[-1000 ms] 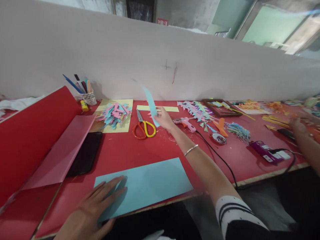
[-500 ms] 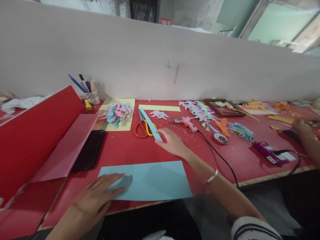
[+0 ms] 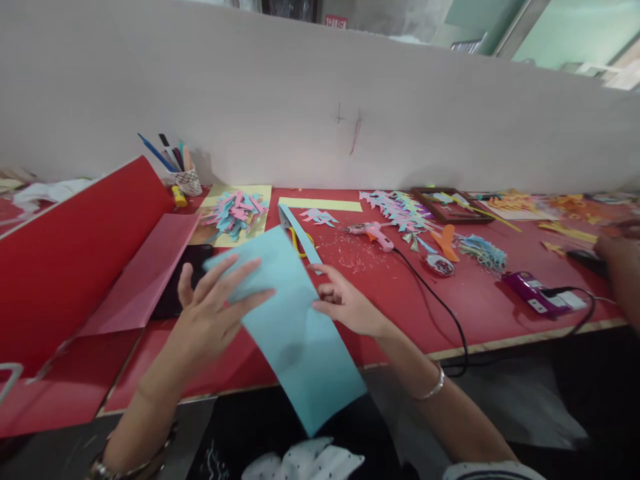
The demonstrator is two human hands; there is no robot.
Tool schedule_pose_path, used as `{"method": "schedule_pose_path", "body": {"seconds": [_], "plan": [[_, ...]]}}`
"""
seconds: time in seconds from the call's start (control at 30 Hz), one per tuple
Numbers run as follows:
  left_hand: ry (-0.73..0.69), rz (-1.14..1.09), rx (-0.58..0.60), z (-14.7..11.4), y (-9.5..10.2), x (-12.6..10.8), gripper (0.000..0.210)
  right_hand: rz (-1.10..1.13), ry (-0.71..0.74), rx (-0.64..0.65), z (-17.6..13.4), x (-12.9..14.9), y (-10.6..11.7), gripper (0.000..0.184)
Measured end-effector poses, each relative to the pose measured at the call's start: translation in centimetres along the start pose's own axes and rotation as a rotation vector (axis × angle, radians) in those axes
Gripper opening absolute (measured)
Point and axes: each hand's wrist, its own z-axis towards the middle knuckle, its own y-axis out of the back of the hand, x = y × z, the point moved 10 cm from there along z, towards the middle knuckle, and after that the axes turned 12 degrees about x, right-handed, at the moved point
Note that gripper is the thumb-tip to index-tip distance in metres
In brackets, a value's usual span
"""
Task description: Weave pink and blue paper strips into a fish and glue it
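A sheet of light blue paper (image 3: 295, 320) lies slantwise before me, its near end past the table edge over my lap. My left hand (image 3: 215, 307) is over its far left part, fingers spread. At the paper's right edge is my right hand (image 3: 345, 300), thumb against the edge and fingers curled, in what looks like a pinch. A narrow blue paper strip (image 3: 300, 233) lies beyond, its near end close to my right index finger. Under the strip are scissors (image 3: 294, 241), partly hidden by the sheet.
A pink glue gun (image 3: 375, 235) with a black cord lies right of centre, near a purple power strip (image 3: 535, 293). Cut paper pieces (image 3: 237, 213) are heaped at the back left. A dark phone (image 3: 173, 293) and red board (image 3: 75, 267) are left. Another person's hand (image 3: 623, 250) is far right.
The blue sheet has turned from lying crosswise to slanting and has shifted up. My left hand rose with fingers spreading. My right hand left the strip and came to the sheet's edge.
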Motion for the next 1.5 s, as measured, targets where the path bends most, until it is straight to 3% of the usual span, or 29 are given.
{"method": "schedule_pose_path", "body": {"seconds": [0.1, 0.17, 0.23, 0.3, 0.37, 0.43, 0.5, 0.6, 0.67, 0.73, 0.83, 0.9, 1.1, 1.3, 1.5], "plan": [[0.023, 0.095, -0.123, 0.6, 0.9, -1.0, 0.032, 0.039, 0.094, -0.3, -1.4, 0.7, 2.4, 0.058], [-0.053, 0.073, -0.092, 1.0, 0.3, -2.9, 0.03, 0.055, 0.122, -0.49, -2.5, 0.4, 3.3, 0.056], [-0.121, 0.026, 0.105, 1.4, -2.2, -4.7, 0.029, 0.077, 0.115, -0.592, -3.3, -0.5, 3.2, 0.054], [-0.103, 0.035, 0.281, 1.4, -4.7, -5.7, 0.045, 0.105, 0.088, -0.611, -3.6, -1.7, 2.4, 0.055], [-0.061, 0.101, 0.387, 1.0, -6.8, -5.7, 0.049, 0.121, 0.04, -0.588, -3.9, -2.9, 1.7, 0.057], [-0.032, 0.162, 0.473, 0.4, -8.4, -5.3, 0.038, 0.076, -0.017, -0.589, -4.7, -3.9, 1.6, 0.063], [-0.051, 0.174, 0.579, -0.5, -10.0, -5.0, 0.036, -0.102, -0.038, -0.699, -6.5, -3.5, 2.7, 0.07], [-0.084, 0.153, 0.695, -1.6, -11.2, -4.5, 0.038, -0.642, 0.002, -0.903, -9.6, 0.1, 3.5, 0.073], [-0.063, 0.137, 0.701, -2.0, -11.0, -4.0, 0.035, -1.004, -0.008, -0.751, -8.7, 1.7, 1.8, 0.062], [-0.054, 0.094, 0.699, -2.2, -10.8, -3.7, 0.035, -1.216, -0.062, -0.43, -6.5, 1.0, -0.5, 0.05], [-0.087, -0.017, 0.744, -2.7, -10.9, -3.8, 0.038, -1.25, -0.15, -0.03, -4.7, -1.3, -2.9, 0.047], [-0.088, -0.088, 0.777, -3.1, -10.9, -3.8, 0.043, -1.197, -0.175, 0.091, -4.3, -2.2, -3.6, 0.051], [-0.078, -0.118, 0.815, -4.3, -10.8, -4.0, 0.052, -1.197, -0.157, 0.145, -5.2, -2.6, -4.3, 0.061], [-0.135, -0.091, 0.803, -4.8, -10.4, -4.7, 0.041, -1.253, -0.146, 0.218, -5.6, -2.5, -5.2, 0.047], [-0.148, -0.079, 0.842, -3.5, -9.8, -4.4, 0.026, -1.234, -0.123, 0.251, -4.7, -1.1, -4.3, 0.023]]}}
